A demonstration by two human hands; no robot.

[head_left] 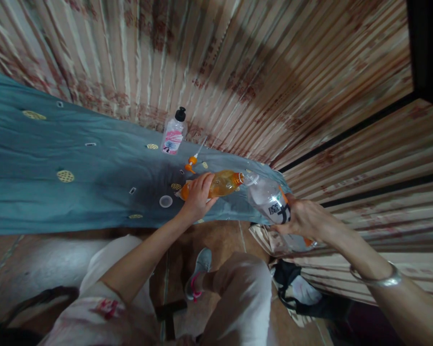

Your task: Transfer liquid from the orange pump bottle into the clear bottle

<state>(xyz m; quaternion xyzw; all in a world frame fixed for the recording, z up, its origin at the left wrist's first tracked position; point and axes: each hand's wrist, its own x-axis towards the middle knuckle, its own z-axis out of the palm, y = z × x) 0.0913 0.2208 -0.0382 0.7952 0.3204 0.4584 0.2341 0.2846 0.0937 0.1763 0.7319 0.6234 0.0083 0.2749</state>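
My left hand (pixel 199 196) is wrapped round an orange bottle (pixel 223 183), which lies nearly level with its uncapped mouth pointing right. Clear plastic with a black-and-white label makes up the other bottle (pixel 263 194), tilted in the grip of my right hand (pixel 298 218). The two bottle mouths meet or nearly meet; whether they touch I cannot tell. Just behind my left hand, an orange pump top (pixel 191 163) with a thin tube rests on the cloth. A small white cap (pixel 166 201) lies to the left of that hand.
A clear bottle with a pink label and black cap (pixel 174 132) stands at the back of the blue-green cloth (pixel 94 192). Pleated curtains (pixel 202 62) hang behind and to the right. Bags (pixel 303 288) sit on the floor at the right.
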